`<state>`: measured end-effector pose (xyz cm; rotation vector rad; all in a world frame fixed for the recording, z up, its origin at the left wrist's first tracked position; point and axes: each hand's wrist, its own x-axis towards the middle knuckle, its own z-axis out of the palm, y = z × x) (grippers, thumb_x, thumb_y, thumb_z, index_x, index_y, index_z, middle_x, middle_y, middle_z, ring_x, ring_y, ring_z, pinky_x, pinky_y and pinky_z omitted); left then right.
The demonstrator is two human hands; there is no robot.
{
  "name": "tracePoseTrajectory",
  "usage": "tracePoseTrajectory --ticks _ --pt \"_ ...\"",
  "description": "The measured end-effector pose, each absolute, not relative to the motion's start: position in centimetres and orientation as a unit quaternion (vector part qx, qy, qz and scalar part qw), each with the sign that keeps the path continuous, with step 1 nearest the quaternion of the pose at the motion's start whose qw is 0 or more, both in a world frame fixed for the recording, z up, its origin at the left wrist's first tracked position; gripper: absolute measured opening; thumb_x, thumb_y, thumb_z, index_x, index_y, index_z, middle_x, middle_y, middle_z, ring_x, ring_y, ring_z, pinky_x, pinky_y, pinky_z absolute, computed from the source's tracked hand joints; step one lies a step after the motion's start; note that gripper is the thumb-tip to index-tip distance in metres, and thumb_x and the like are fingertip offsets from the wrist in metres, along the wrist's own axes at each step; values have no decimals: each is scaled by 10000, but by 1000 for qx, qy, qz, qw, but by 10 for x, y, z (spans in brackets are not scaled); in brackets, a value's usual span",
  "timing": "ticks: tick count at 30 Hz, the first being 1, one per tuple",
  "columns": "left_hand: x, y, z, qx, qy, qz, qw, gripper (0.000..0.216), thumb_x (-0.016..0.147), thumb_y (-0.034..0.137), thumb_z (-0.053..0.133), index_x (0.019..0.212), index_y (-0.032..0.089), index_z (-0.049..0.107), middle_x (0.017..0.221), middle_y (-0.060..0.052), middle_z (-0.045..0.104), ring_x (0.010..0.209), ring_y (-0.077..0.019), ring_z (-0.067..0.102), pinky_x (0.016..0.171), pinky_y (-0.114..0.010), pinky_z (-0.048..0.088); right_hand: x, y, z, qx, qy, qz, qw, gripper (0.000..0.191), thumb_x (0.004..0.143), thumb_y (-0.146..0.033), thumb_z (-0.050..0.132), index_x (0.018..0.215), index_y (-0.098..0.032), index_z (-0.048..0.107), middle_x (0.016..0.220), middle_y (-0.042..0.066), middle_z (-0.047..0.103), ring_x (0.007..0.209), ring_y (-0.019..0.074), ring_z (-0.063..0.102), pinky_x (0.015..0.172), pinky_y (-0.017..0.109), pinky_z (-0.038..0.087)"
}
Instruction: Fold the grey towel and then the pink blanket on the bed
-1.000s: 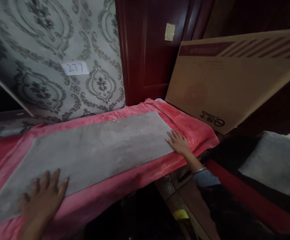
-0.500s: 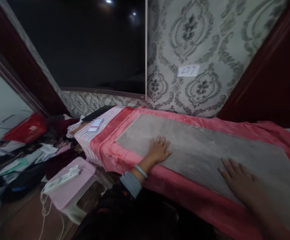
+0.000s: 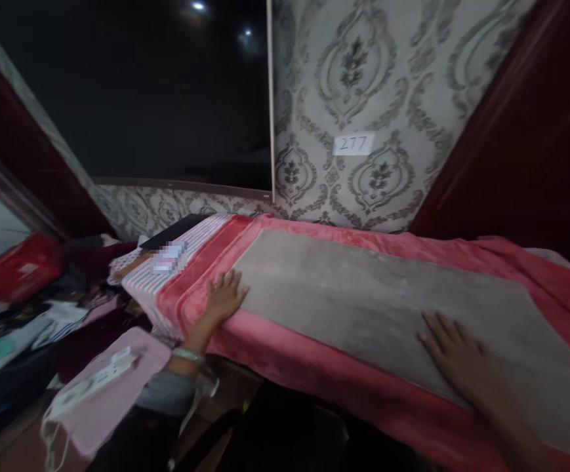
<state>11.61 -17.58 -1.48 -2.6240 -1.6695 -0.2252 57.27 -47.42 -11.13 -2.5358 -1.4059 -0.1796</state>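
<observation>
A long grey cloth (image 3: 344, 288) lies flat on a pink plush blanket (image 3: 275, 341) that covers a table. At the grey cloth's left end, my left hand (image 3: 224, 296) rests with spread fingers, partly on the pink blanket beside the cloth's near corner. A bracelet circles that wrist. My right hand (image 3: 456, 351) lies palm down with fingers apart on the right half of the grey cloth. Neither hand holds anything.
A striped cloth (image 3: 186, 252) covers the table's left end, with a blurred small item on it. Lower left, a power strip (image 3: 95, 387) sits on a pink stool (image 3: 117, 410). Clothes and a red bag (image 3: 16, 265) lie beyond. A dark television (image 3: 166, 98) stands behind.
My left hand has slid left along the grey cloth to its left end. The right hand stays in nearly the same place. The view has turned slightly to the right.
</observation>
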Motion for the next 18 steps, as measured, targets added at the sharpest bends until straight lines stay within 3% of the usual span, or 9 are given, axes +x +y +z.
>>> tracePoseTrajectory --ticks 4,7,10,18 --pt "154 -172 2 -864 -499 -64 5 618 987 449 392 1499 109 452 1593 -274 305 1480 -483 256 1121 -742 258 574 -452 -81 -882 -460 2 106 671 912 -564 313 1479 -257 498 1552 115 436 1411 377 402 1061 658 398" --pt "231 -177 11 -918 -394 -52 -18 614 992 439 399 1550 184 372 1638 -167 280 1522 -369 225 1206 -639 217 560 -411 -47 -861 -495 -11 119 576 962 -472 330 1471 -264 503 1533 117 462 1413 338 409 1074 619 404" --pt "309 -188 9 -960 -271 -55 -34 604 991 481 404 1553 263 360 1652 -89 284 1539 -305 205 1228 -601 191 534 -364 -24 -831 -541 -43 121 545 998 -404 363 1519 -267 442 1596 104 367 1446 334 356 1132 603 334" --pt "363 -201 -33 -971 -218 -94 -16 583 1004 476 336 1537 248 393 1633 -102 336 1519 -315 259 1206 -618 215 513 -333 -47 -807 -582 -28 92 566 1038 -448 352 1574 -266 345 1643 93 259 1503 324 230 1174 601 228"
